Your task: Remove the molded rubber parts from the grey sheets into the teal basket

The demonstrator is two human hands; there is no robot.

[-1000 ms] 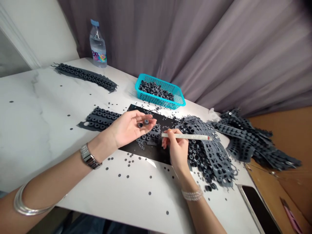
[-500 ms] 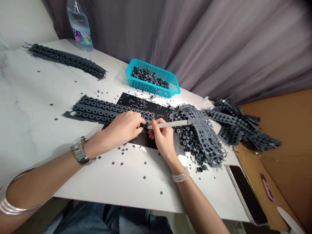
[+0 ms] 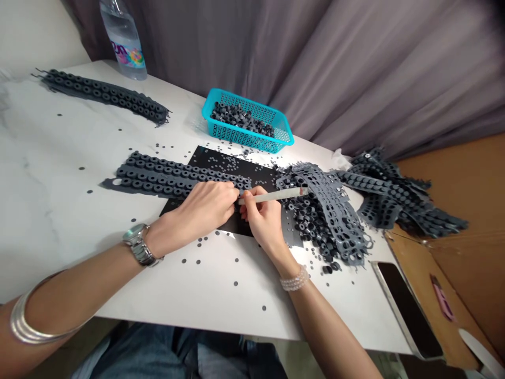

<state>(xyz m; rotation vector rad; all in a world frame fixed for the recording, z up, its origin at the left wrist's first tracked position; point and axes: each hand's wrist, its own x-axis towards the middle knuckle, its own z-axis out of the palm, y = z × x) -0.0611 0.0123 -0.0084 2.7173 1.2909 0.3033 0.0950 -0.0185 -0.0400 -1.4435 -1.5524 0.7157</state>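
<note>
Between the thumb and fingers of my right hand [image 3: 262,210] is a slim whitish pen-like tool [image 3: 278,195] with a reddish mark at its upper end. Its working tip is hidden between my hands. My left hand [image 3: 211,202] is closed at the right end of a dark grey rubber sheet [image 3: 158,176] carrying rows of ring-shaped pieces. What its fingertips grip there is hidden. Under both hands lies a black mat [image 3: 236,223] scattered with small grey discs. To the right sit a heap of loose black rings [image 3: 310,221] and a holed grey sheet [image 3: 331,200] draped on them.
A turquoise basket [image 3: 290,138] of similar rings stands at the back. Another ringed strip [image 3: 106,96] and a water bottle [image 3: 128,47] are at the far left. Right are more dark strips [image 3: 398,195], a phone [image 3: 408,310] and a pink cutter [image 3: 442,298] on cardboard.
My left hand has shifted slightly right, closer to my right hand, its wrist turned a little. The tool has tilted up slightly at its far end. The whole view has shifted slightly.
</note>
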